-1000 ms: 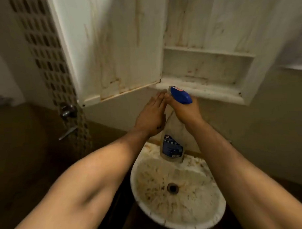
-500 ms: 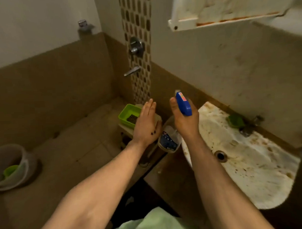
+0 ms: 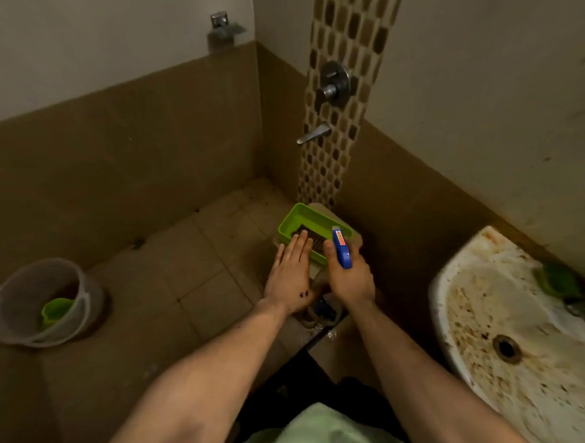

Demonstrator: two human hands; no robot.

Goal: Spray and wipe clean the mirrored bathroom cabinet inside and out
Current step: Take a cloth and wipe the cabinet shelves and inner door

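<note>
Right of both hands, the stained white sink fills the edge of view, the biggest thing here, with a green lump on its back rim that I cannot identify. Well off to the left of the hands, a grey bucket sits on the tiled floor with a green jug inside it. Just ahead of the fingertips lies a green tray holding something dark and ribbed, likely a scrubbing pad.

The mirrored cabinet is out of view. The person looks down, probably to fetch a wiper or set the sprayer aside. The right hand is wrapped around the neck of the spray bottle, carrying it upright with the blue trigger head pointing away, which would keep it from dripping. The left hand is flat, fingers straight and together, tips over the tray's near edge, holding nothing.

An orange sticker on the trigger head carries print too small to read. The bottle's dark blue body label is mostly hidden beneath the hands.
</note>
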